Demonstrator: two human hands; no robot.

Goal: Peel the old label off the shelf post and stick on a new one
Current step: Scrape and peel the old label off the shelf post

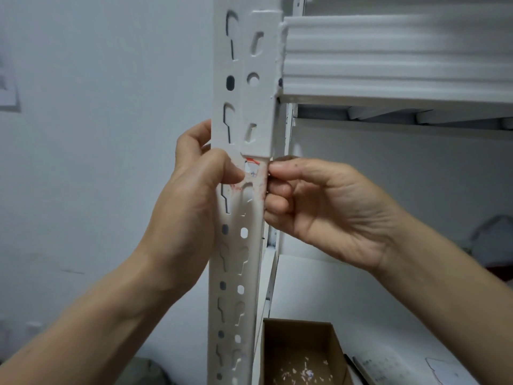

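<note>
A white perforated shelf post (238,259) runs up the middle of the view. A torn remnant of a red-edged white label (253,168) clings to it just under the beam bracket, with reddish residue smeared below. My left hand (191,195) wraps the post from the left, its thumb pressed beside the remnant. My right hand (319,201) sits at the post's right edge, its thumb and fingertips pinched together against the label's side. I cannot tell whether a scrap is caught in that pinch.
A white shelf beam (394,65) juts right at the top. A lower white shelf (347,295) holds an open cardboard box (302,354) with several paper scraps, plus a pen and papers (388,368). A pale wall (97,134) is on the left.
</note>
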